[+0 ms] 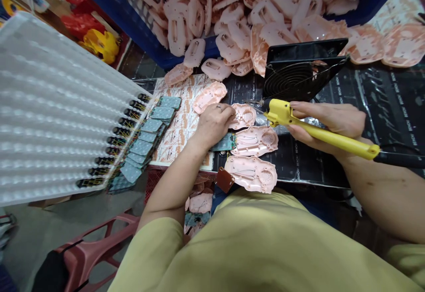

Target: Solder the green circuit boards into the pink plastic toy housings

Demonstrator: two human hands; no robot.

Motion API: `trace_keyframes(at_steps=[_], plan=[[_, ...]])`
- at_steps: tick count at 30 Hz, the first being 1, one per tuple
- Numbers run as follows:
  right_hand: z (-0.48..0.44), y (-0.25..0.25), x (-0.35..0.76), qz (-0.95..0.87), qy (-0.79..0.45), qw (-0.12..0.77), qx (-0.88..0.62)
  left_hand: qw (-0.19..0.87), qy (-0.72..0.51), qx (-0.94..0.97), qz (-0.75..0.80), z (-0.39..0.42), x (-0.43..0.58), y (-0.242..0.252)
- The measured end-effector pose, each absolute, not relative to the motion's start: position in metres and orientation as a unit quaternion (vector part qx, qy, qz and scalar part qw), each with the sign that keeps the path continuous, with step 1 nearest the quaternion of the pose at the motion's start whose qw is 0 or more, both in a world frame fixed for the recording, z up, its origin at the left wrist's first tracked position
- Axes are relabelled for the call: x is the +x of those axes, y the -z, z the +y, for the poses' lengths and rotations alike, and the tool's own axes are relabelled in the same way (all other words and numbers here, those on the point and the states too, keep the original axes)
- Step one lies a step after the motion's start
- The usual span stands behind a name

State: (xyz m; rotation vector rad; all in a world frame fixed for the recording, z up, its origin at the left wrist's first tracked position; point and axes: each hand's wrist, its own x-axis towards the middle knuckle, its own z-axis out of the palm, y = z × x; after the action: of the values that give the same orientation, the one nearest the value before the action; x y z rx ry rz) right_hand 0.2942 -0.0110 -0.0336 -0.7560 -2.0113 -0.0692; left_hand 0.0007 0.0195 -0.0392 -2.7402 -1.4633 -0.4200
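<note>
My right hand [327, 121] is closed around a yellow soldering iron [318, 132], its tip pointing left at a pink plastic shell [245, 115] on the bench. My left hand [215, 121], a ring on one finger, rests curled on the left edge of that shell and pins it down. Two more pink shells lie nearer me, the middle shell [255, 141] with a green circuit board [224, 143] at its left end, and the nearest shell [252, 174] with a small brown board [225, 179] attached by wires.
A black fan [299, 75] stands just behind the iron. A blue crate [139, 26] heaped with pink shells fills the back. A row of green circuit boards [149, 139] lies beside a white ribbed tray [56, 110] at left. A red stool [96, 243] sits below.
</note>
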Motion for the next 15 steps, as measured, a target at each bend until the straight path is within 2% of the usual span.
trace_keyframes(at_steps=[3, 6, 9, 13, 15], plan=[[-0.012, 0.034, 0.295, -0.819, 0.025, 0.481, -0.312, -0.059, 0.161, -0.866, -0.469, 0.017, -0.009, 0.031], [-0.014, 0.033, 0.296, -0.811, 0.019, 0.494, -0.313, -0.112, 0.078, -0.875, -0.463, 0.016, -0.017, 0.023], [-0.015, 0.030, 0.297, -0.810, 0.012, 0.498, -0.310, -0.111, 0.006, -0.875, -0.471, 0.019, -0.020, 0.020], [-0.018, 0.030, 0.301, -0.794, 0.021, 0.531, -0.297, -0.084, 0.066, -0.858, -0.502, 0.021, -0.024, 0.011], [-0.020, 0.035, 0.308, -0.783, -0.014, 0.534, -0.318, -0.096, 0.113, -0.851, -0.505, 0.015, -0.025, 0.003]])
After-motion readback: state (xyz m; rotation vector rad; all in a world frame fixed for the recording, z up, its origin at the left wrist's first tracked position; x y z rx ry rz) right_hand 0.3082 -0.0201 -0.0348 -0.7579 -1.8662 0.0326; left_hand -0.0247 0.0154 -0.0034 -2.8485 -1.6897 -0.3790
